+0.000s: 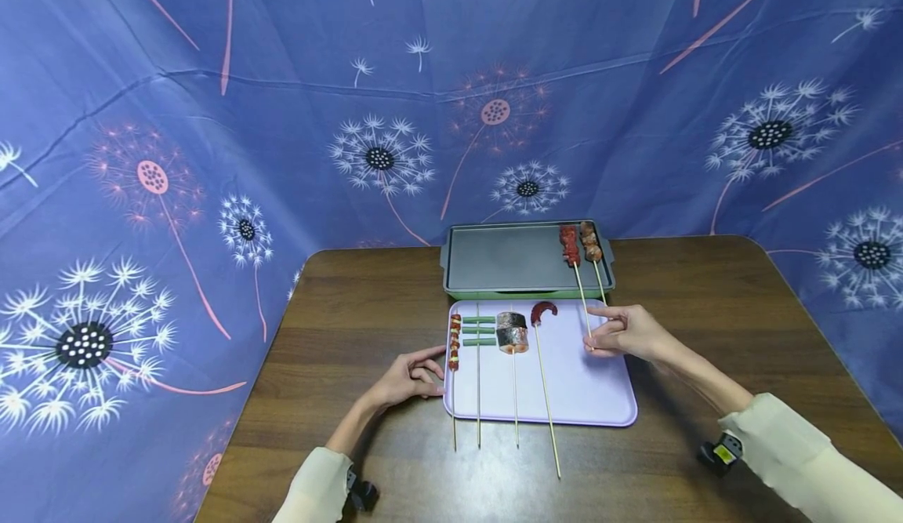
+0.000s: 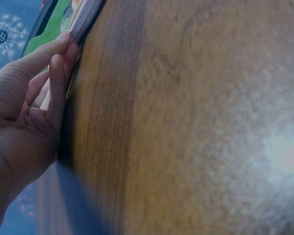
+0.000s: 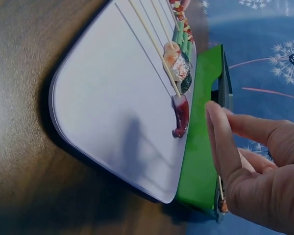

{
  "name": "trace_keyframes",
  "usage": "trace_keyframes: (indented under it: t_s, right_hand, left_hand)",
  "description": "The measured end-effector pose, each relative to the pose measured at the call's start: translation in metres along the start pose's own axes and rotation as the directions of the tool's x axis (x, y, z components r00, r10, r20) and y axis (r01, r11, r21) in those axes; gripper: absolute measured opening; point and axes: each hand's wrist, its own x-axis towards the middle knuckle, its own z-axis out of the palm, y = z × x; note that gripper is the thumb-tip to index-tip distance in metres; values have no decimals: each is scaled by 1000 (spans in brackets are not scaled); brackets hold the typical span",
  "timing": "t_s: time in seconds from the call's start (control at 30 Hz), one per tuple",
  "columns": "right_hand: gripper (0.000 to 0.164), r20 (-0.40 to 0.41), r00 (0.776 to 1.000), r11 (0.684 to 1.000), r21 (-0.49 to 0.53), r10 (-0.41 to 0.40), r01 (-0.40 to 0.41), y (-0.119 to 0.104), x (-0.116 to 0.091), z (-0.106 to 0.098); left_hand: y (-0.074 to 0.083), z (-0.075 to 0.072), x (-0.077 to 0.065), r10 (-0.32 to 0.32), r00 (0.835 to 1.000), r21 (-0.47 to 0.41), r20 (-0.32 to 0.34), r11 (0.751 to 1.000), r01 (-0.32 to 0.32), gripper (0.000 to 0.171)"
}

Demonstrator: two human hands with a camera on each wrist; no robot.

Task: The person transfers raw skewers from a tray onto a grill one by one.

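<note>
At the left edge of the lilac tray (image 1: pixel 578 397), my left hand (image 1: pixel 402 379) grips the rim between thumb and fingers. My right hand (image 1: pixel 626 330) pinches the stick end of a red meat skewer (image 1: pixel 570 245), whose meat lies on the green grill's dark plate (image 1: pixel 508 256). Beside that meat lies a browner meat skewer (image 1: pixel 590 241). Across the tray are a small red-and-yellow skewer (image 1: pixel 455 343), a green vegetable skewer (image 1: pixel 479 331), a fish skewer (image 1: pixel 512 332) and a curled dark-red tentacle-like skewer (image 1: pixel 542 313). In the right wrist view, the fingers hide the pinched stick.
The grill's green side (image 3: pixel 201 147) stands directly behind the tray. Several sticks overhang the tray's near edge onto the wooden table (image 1: pixel 339 303). A blue dandelion-patterned cloth (image 1: pixel 282 115) hangs behind the table and at its sides.
</note>
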Motion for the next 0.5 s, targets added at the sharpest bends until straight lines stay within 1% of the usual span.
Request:
trace_keyframes:
  t_s: [0.13,0.3,0.5]
  right_hand:
    - [70,-39,999,999,-40,3,-4,-2,1,1]
    - [69,-62,998,999,-30,12,-14,0,2,3]
    - [67,-72,997,1000,-26,15,-17,1,1,3]
  left_hand:
    - [0,0,0,-1,1000,-4,-1,1000,1,77]
    - [-1,0,0,-9,1000,-1,0,1000,9,77]
    - [-2,-1,-1,1,1000,9,-1,1000,-1,77]
